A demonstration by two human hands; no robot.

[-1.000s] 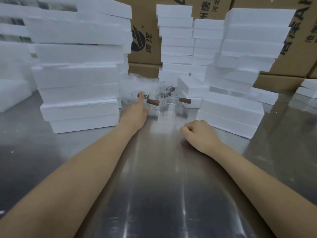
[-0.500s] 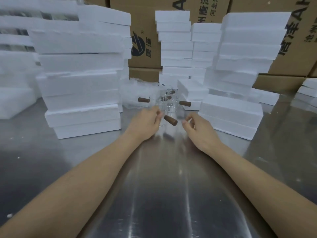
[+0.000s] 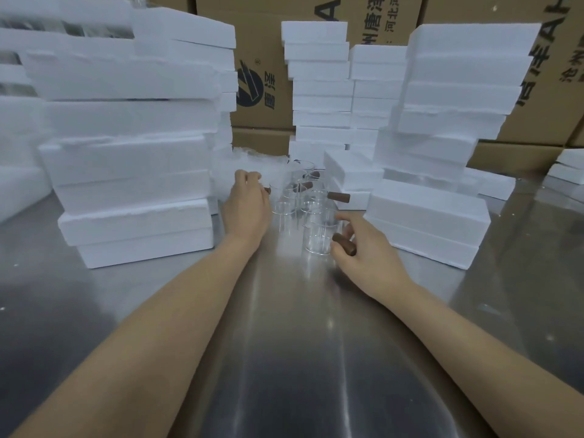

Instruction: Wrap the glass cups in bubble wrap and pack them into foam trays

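White foam trays (image 3: 132, 181) all around, clear glass cups (image 3: 317, 238) with dark brown handles (image 3: 343, 244), a frosty white heap of bubble wrap (image 3: 252, 167), grey steel worktop (image 3: 300, 358), tan cardboard boxes (image 3: 262, 90) printed in black.

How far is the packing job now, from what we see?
Done: nothing visibly wrapped. In hand: the right hand holds the nearest glass cup by its brown handle; the left hand reaches another cup. Left: the bare cups need bubble wrap, then foam trays.
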